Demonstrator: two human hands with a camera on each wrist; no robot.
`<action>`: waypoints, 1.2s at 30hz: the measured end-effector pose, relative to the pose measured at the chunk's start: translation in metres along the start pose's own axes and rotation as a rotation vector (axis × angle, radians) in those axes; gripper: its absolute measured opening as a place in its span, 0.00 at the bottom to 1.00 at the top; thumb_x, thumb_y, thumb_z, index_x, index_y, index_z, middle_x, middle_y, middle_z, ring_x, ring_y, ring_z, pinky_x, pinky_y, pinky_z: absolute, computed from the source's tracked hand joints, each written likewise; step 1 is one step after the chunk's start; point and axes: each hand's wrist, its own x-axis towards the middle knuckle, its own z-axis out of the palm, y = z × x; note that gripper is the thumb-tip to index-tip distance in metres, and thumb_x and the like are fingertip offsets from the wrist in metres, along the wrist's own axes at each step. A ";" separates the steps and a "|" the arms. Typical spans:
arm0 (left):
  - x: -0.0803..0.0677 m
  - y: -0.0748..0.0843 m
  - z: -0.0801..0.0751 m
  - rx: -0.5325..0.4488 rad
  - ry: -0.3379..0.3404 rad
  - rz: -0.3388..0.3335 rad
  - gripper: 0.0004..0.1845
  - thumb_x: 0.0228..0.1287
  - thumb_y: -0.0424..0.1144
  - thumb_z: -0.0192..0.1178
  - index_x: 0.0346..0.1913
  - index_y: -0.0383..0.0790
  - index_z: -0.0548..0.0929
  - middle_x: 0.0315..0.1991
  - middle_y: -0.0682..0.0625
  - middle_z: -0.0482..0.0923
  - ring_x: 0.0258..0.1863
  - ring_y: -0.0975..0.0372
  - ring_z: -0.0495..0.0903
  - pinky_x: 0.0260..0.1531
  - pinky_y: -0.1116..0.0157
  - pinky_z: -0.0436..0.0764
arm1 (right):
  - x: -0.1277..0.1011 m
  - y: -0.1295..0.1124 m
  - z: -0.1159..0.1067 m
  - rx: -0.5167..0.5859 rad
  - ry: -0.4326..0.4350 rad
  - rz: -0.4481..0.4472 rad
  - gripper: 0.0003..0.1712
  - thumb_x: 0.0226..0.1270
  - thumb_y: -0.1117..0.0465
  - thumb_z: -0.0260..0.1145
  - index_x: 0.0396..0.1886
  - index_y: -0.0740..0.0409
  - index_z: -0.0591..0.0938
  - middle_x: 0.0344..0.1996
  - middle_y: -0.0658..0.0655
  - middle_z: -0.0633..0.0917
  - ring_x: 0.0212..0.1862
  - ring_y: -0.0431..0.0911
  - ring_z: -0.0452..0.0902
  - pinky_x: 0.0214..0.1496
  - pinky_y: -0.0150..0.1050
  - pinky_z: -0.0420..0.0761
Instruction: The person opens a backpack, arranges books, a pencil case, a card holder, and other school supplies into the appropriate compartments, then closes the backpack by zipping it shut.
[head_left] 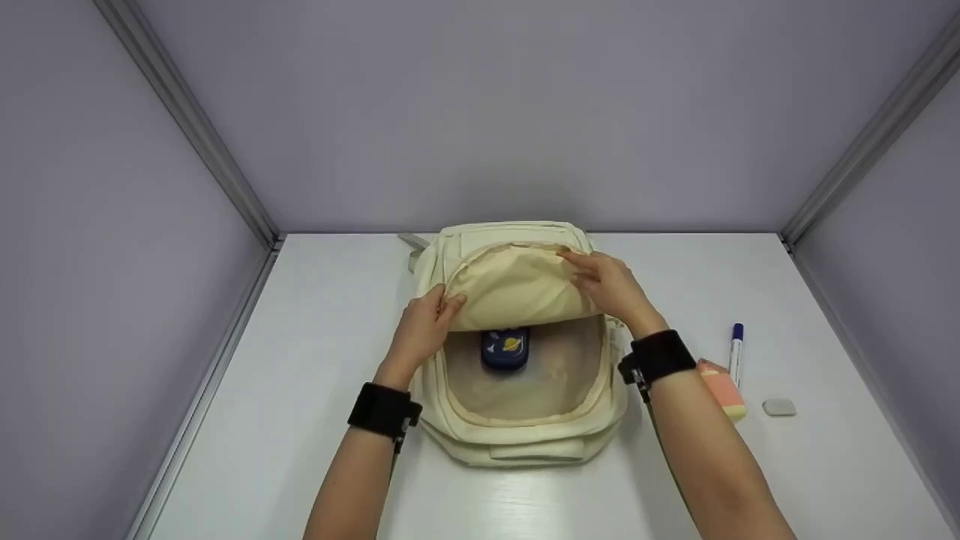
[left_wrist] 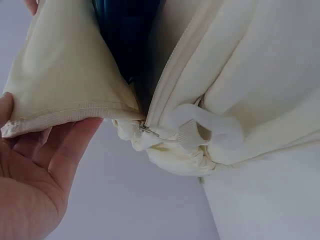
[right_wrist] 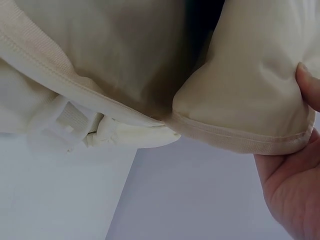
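Observation:
A cream backpack (head_left: 525,442) lies on the white table with its front flap (head_left: 525,289) unzipped and folded up. My left hand (head_left: 421,330) pinches the flap's left edge between thumb and fingers; in the left wrist view that hand (left_wrist: 45,175) has the fingers under the hem and the thumb on top. My right hand (head_left: 611,289) grips the flap's upper right edge, and the right wrist view shows its thumb pressed on the cloth. Inside the compartment sits a dark blue case (head_left: 505,350) with a yellow planet print, its top partly hidden by the flap.
Right of the backpack lie a white marker (head_left: 736,356) with a blue cap, a grey-white eraser (head_left: 779,407) and a pink and yellow item (head_left: 724,390) partly covered by my right forearm. Grey panels (head_left: 525,112) enclose the table at the back and sides.

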 end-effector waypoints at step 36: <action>0.021 -0.002 0.013 0.122 0.082 0.041 0.24 0.73 0.45 0.57 0.70 0.54 0.73 0.44 0.41 0.82 0.44 0.50 0.82 0.43 0.50 0.79 | -0.043 -0.022 -0.028 -0.148 0.251 -0.082 0.34 0.67 0.66 0.68 0.71 0.51 0.71 0.59 0.67 0.70 0.46 0.60 0.74 0.46 0.55 0.73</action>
